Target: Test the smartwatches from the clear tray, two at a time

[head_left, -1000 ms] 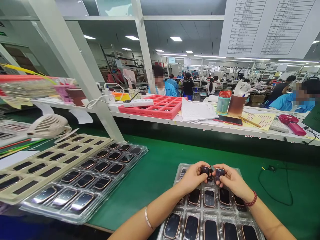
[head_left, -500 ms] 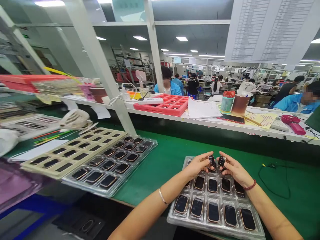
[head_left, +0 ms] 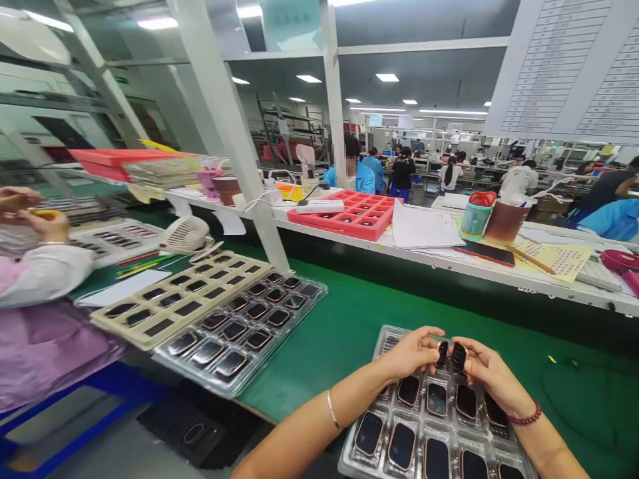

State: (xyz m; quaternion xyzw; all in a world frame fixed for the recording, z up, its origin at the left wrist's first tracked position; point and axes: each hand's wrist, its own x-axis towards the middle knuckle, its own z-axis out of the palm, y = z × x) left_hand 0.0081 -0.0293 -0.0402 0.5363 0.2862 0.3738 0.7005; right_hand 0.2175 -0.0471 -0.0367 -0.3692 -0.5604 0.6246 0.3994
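My left hand [head_left: 415, 354] grips a small black smartwatch case [head_left: 442, 354] between thumb and fingers, held nearly edge-on. My right hand [head_left: 489, 372] has its fingers closed on another black smartwatch case [head_left: 458, 358], raised beside the first with a narrow gap between them. Both hands are above the far part of a clear plastic tray [head_left: 385, 334]. Rows of smartwatch cases [head_left: 401, 446] with dark screens and gold-coloured rims lie face up in its pockets. My hands and forearms cover some of the far pockets.
To the left, a second clear tray [head_left: 234, 392] of watches lies alongside a beige tray [head_left: 144, 342]. A co-worker's sleeve [head_left: 54, 276] and hands are at the far left. Behind the green bench, a shelf carries a red divided tray [head_left: 344, 229], papers [head_left: 424, 226] and a phone [head_left: 484, 253].
The view has swung left and tilted down, bringing in a co-worker's hands and sleeve at the left. My hands still hold the two watch cases, now turned to a different angle.
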